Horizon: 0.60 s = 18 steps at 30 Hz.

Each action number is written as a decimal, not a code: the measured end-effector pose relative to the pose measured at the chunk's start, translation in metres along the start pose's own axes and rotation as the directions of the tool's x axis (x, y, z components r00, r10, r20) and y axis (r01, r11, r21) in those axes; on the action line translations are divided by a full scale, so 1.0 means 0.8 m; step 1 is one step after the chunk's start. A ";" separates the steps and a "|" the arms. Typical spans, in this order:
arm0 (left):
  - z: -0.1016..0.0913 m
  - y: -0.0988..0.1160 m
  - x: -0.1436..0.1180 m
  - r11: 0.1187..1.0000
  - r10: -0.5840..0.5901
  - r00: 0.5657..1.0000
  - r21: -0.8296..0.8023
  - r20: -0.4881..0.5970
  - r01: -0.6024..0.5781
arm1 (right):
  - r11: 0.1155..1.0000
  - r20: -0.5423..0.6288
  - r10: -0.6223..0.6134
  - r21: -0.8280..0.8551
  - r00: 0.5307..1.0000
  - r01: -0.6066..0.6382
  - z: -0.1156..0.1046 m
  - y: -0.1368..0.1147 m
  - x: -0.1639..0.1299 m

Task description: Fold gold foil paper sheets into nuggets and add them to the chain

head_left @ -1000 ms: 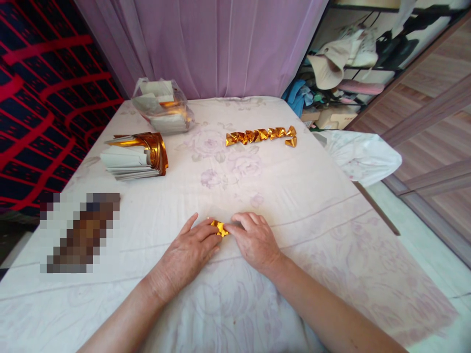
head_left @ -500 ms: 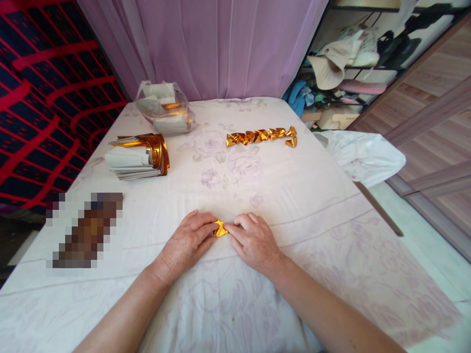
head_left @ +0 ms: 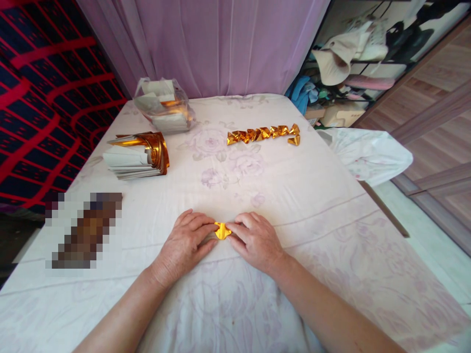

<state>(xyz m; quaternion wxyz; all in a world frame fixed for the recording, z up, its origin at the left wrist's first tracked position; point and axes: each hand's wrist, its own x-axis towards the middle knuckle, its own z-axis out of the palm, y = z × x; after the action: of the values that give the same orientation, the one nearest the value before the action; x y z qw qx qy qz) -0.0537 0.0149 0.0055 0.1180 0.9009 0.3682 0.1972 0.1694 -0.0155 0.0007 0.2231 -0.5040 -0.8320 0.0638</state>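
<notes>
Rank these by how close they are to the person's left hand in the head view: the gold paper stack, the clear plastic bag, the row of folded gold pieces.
From the left hand:
1. Gold paper stack, far left.
2. Row of folded gold pieces, ahead to the right.
3. Clear plastic bag, at the back left.

Bright, soft daylight fills the scene, glowing through the sheer lilac curtain [head_left: 221, 44] at the far side. The pale floral tablecloth [head_left: 294, 196] is evenly lit, shadows faint and short. Sharp glints flash off the row of folded gold foil pieces [head_left: 263, 134]. Focus holds crisp at centre; edges bow outward with wide-angle stretch. A pixelated brown block [head_left: 84, 230] masks one patch at left.
</notes>
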 end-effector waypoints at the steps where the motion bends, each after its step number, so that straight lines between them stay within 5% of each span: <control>1: 0.000 0.002 0.000 1.000 -0.001 1.000 0.001 -0.001 0.001 | 1.000 0.003 -0.002 0.015 1.000 0.002 -0.001 0.002 0.000; 18: 0.004 0.021 0.007 0.994 -0.010 0.998 0.105 -0.057 0.016 | 0.987 0.106 -0.092 0.142 0.990 0.076 -0.010 0.021 0.003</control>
<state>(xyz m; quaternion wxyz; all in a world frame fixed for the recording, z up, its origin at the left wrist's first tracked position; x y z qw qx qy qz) -0.0387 0.0069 0.0098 0.0612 0.8975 0.3872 0.2020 0.1856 -0.0060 0.0035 0.2127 -0.4475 -0.8573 0.1395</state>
